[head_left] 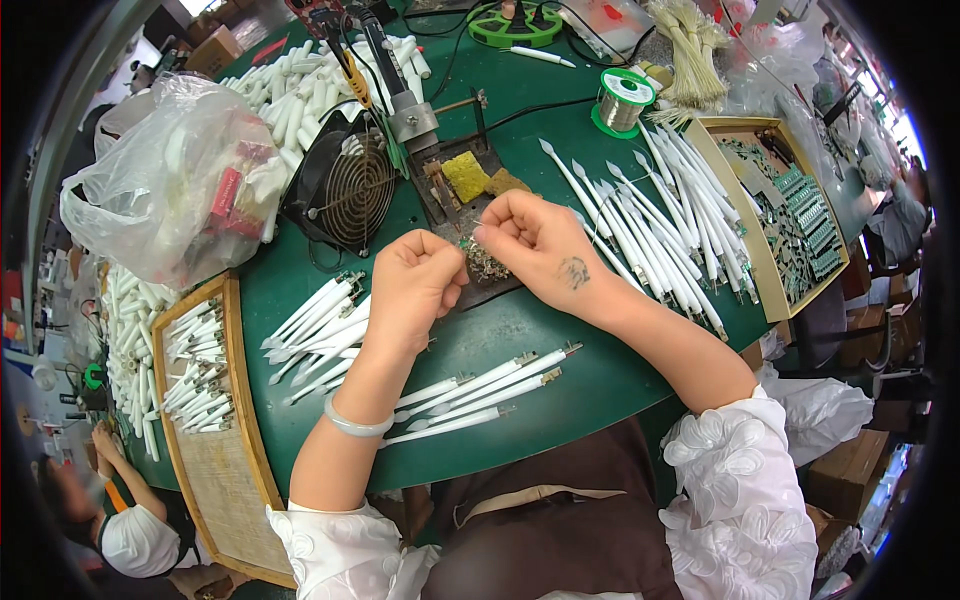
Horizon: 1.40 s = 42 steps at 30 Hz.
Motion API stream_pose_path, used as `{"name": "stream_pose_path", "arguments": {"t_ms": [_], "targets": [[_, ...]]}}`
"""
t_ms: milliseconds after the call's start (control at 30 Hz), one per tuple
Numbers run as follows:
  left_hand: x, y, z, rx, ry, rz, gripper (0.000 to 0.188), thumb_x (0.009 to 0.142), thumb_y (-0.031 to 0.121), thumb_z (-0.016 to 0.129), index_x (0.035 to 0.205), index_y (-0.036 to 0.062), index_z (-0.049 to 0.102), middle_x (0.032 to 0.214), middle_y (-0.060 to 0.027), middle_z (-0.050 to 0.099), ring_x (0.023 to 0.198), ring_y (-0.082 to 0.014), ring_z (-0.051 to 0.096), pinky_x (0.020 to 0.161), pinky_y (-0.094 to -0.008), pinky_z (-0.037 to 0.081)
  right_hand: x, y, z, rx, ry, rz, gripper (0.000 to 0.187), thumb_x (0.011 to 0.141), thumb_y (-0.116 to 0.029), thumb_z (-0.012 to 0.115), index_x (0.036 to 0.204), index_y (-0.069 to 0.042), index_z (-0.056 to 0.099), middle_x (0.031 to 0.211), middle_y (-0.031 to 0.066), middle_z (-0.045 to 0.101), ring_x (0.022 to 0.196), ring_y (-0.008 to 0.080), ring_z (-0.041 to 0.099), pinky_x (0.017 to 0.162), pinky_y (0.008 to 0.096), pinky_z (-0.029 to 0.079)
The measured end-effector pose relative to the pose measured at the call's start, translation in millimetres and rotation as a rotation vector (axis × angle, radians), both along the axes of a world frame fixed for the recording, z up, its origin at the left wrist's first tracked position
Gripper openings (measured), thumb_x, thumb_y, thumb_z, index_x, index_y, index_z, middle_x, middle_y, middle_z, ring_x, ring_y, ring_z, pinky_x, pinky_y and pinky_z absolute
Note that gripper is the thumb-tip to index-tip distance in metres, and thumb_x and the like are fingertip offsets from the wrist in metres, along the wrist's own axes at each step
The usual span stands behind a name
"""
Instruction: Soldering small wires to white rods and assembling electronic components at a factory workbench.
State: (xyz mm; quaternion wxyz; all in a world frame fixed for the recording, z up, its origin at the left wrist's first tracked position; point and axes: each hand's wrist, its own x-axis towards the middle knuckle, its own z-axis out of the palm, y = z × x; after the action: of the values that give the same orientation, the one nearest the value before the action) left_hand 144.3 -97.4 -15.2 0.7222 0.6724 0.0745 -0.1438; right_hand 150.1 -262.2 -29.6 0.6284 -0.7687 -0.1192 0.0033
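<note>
Both my hands are raised over a dark soldering stand, fingertips almost meeting. My left hand [412, 285] is closed in a pinch, with a pale bangle round its wrist. Opposite it, my right hand [540, 240] pinches thumb to forefinger, with a dark mark on its back. Whatever the fingers hold is too small to make out. Beneath them lies a heap of small metal and green scraps [485, 264], partly covered by the hands. White candle-shaped sticks with flame tips and metal ends [480, 385] lie below and beside my left forearm; another bunch of white sticks [640, 220] lies right of my right hand.
A yellow sponge [464, 176], a black fan [345, 185] and a solder spool [622, 100] stand beyond my hands. At right is a box of green circuit boards [800, 215]. A wood-framed tray [262, 440] and a plastic bag [165, 190] are at left. Another person [130, 520] sits lower left.
</note>
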Motion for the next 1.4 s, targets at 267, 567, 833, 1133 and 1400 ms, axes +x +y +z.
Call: {"name": "stream_pose_path", "arguments": {"t_ms": [267, 567, 833, 1133, 1400], "targets": [[3.9, 2.0, -0.9, -0.071, 0.034, 0.015, 0.009, 0.079, 0.004, 0.053, 0.071, 0.0042, 0.051, 0.065, -0.0057, 0.055, 0.044, -0.0066, 0.041, 0.036, -0.0194, 0.027, -7.4, 1.0, 4.2, -0.126, -0.246, 0.017, 0.008, 0.085, -0.004, 0.062, 0.081, 0.000, 0.056, 0.065, -0.0018, 0.051, 0.056, 0.0021, 0.043, 0.048, 0.0194, 0.035], [4.2, 1.1, 3.4, -0.117, 0.036, 0.011, 0.008, 0.078, 0.004, 0.057, 0.071, 0.0035, 0.052, 0.062, -0.0036, 0.055, 0.045, -0.0069, 0.043, 0.038, -0.0205, 0.027, -7.3, 1.0, 3.6, -0.099, -0.279, 0.000, 0.007, 0.085, -0.005, 0.063, 0.082, 0.000, 0.058, 0.065, -0.0015, 0.052, 0.055, 0.0021, 0.043, 0.049, 0.0188, 0.036], [6.6, 6.2, 3.0, -0.191, 0.105, 0.011, 0.008, 0.079, 0.005, 0.056, 0.072, 0.0042, 0.051, 0.063, -0.0053, 0.055, 0.045, -0.0079, 0.043, 0.038, -0.0205, 0.027, -8.8, -1.0, 6.8, -0.085, -0.258, 0.009, 0.008, 0.085, -0.005, 0.063, 0.081, 0.000, 0.058, 0.065, -0.0023, 0.052, 0.055, 0.0014, 0.043, 0.049, 0.0182, 0.035], [2.5, 10.1, 1.0, -0.143, 0.102, 0.047, 0.007, 0.079, 0.004, 0.055, 0.073, 0.0036, 0.051, 0.064, -0.0058, 0.055, 0.045, -0.0084, 0.043, 0.038, -0.0208, 0.027, -9.2, -10.2, 12.7, -0.111, -0.088, 0.045, 0.011, 0.086, -0.009, 0.062, 0.082, 0.000, 0.056, 0.064, -0.0036, 0.049, 0.055, 0.0021, 0.040, 0.049, 0.0193, 0.034], [-12.3, 21.0, 13.6, 0.066, -0.002, -0.027, 0.006, 0.077, 0.004, 0.057, 0.073, 0.0013, 0.052, 0.063, -0.0062, 0.057, 0.047, -0.0083, 0.046, 0.041, -0.0219, 0.033, -11.2, -36.5, 29.9, -0.261, 0.028, 0.370, 0.006, 0.079, -0.007, 0.063, 0.080, -0.002, 0.060, 0.056, -0.0029, 0.044, 0.053, 0.0043, 0.040, 0.049, 0.0238, 0.034]]}}
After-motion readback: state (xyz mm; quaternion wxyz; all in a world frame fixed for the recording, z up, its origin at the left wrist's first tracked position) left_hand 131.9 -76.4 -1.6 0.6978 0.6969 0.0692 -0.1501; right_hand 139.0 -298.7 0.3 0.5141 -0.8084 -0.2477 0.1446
